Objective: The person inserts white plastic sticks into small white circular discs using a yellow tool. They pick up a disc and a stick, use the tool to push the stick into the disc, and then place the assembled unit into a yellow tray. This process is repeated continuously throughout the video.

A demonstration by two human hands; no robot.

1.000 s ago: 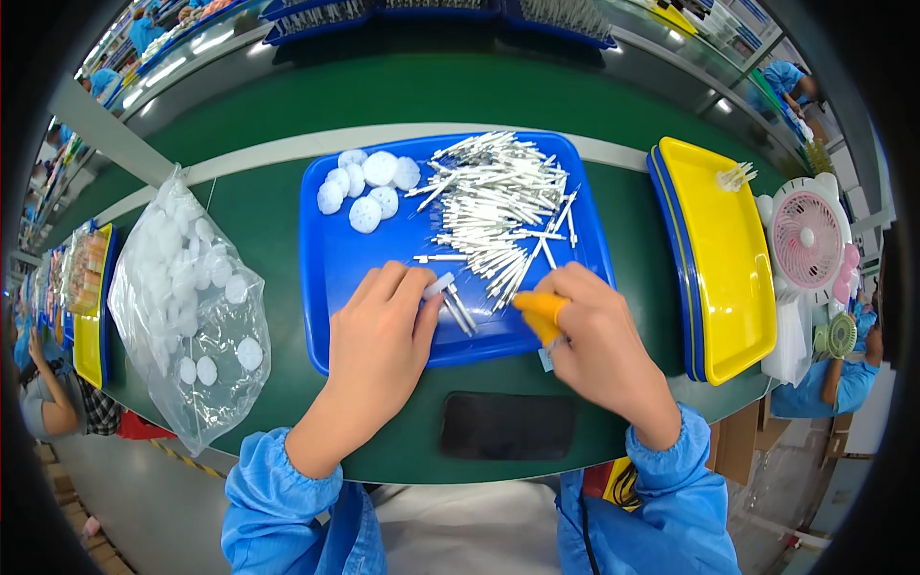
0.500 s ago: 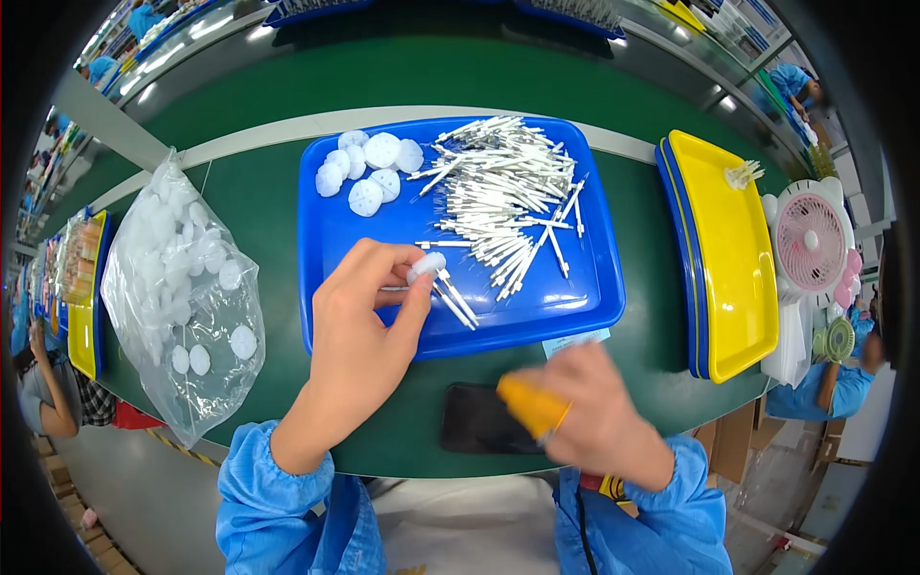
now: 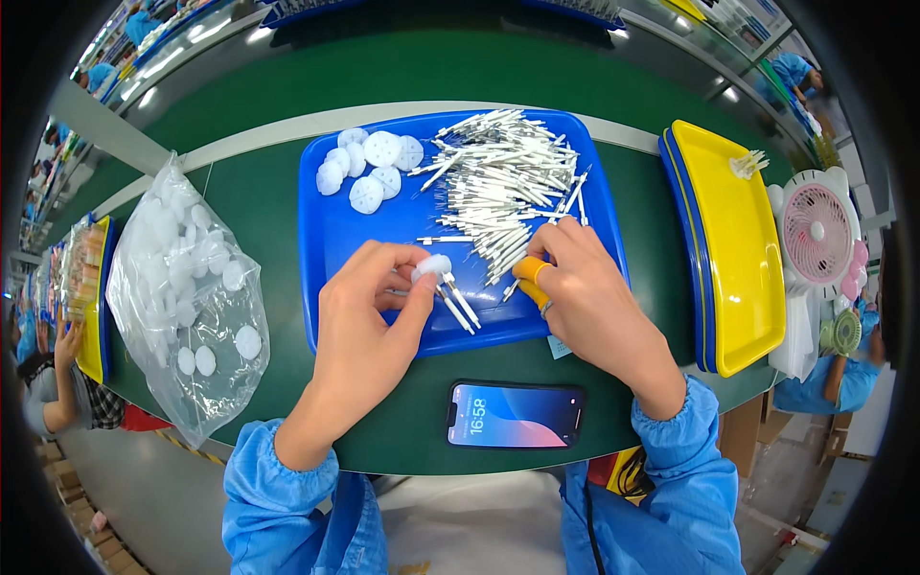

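Between thumb and fingers, my left hand (image 3: 369, 311) pinches a white plastic disc (image 3: 433, 265) with a few thin white sticks (image 3: 462, 302) hanging from it. Yellow covers wrap fingers of my right hand (image 3: 585, 297), whose fingertips close on a thin white stick (image 3: 511, 289) at the near edge of the stick pile; the grip itself is partly hidden. That pile of white sticks with fine wire-like ends (image 3: 508, 182) fills the right of a blue tray (image 3: 321, 249). Several loose white discs (image 3: 382, 149) lie at the tray's far left.
A clear bag of white discs (image 3: 187, 278) lies at left. In front sits a phone (image 3: 515, 415) with its screen lit. Stacked trays, a yellow one (image 3: 733, 287) on top, stand at right beside a pink-and-white fan (image 3: 815, 235). Other people work at both sides.
My right hand has moved up and away from over the phone to the stick pile. The phone's screen, dark before, is now lit. My left hand keeps hold of the disc.
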